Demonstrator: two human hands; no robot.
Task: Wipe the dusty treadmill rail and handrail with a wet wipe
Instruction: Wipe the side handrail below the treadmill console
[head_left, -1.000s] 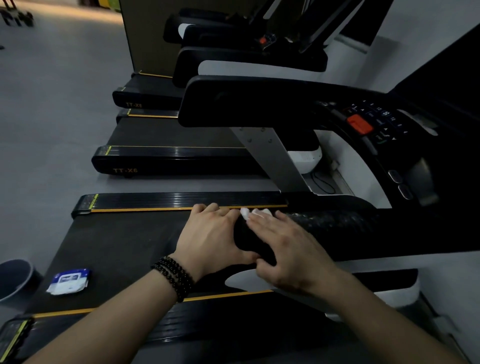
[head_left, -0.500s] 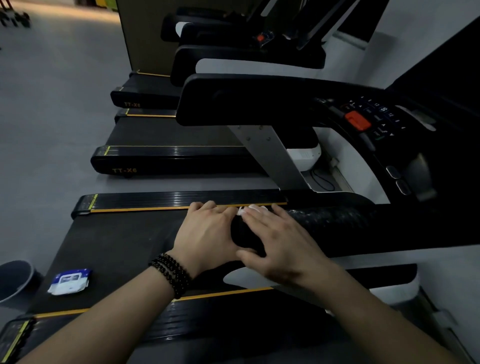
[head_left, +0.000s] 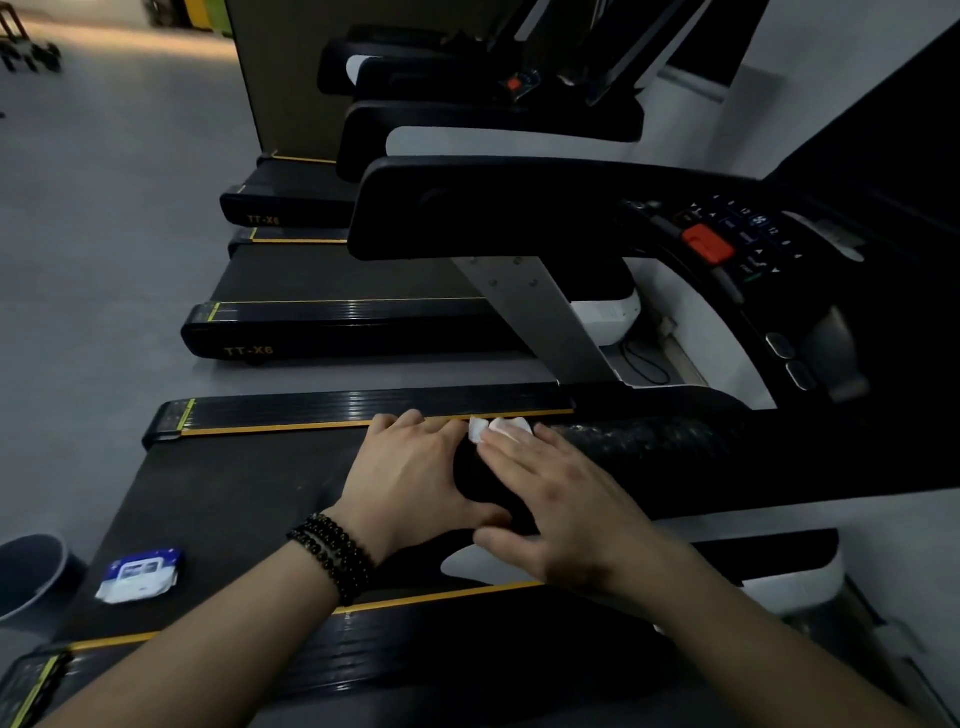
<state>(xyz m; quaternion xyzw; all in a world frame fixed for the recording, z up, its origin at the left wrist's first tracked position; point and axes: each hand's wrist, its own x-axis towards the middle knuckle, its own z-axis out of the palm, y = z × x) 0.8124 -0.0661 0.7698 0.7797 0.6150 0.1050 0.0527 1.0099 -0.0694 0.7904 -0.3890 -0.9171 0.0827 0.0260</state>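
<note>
While both hands meet at the near end of the black handrail (head_left: 675, 457), the left hand (head_left: 410, 478) wraps over that end from the nine o'clock side, its fingers curled over the top and its thumb reaching under toward the right hand. The right hand (head_left: 566, 499) lies across the handrail from the five o'clock side, fingers fairly straight and pressing a white wet wipe (head_left: 498, 429) against the rail's top; only a small crumpled edge of the wipe shows, at twelve o'clock from the fingertips. Whether the right hand's fingers fold around the wipe underneath cannot be told, but they press it flat rather than pinch it. A string of dark beads (head_left: 332, 551) circles the left wrist.

The handrail runs off toward three o'clock, its surface speckled with pale dust just past the wipe. Beneath the hands lies the treadmill belt (head_left: 234, 499), flanked by a side rail (head_left: 337, 408) with a yellow stripe at twelve o'clock from the hands and another side rail nearer the person. On the belt at eight o'clock from the hands rests a blue and white wipe packet (head_left: 140, 576). A grey bin (head_left: 31, 571) stands on the floor just beyond it at nine o'clock. The console with its red stop button (head_left: 706, 243) sits at two o'clock.
</note>
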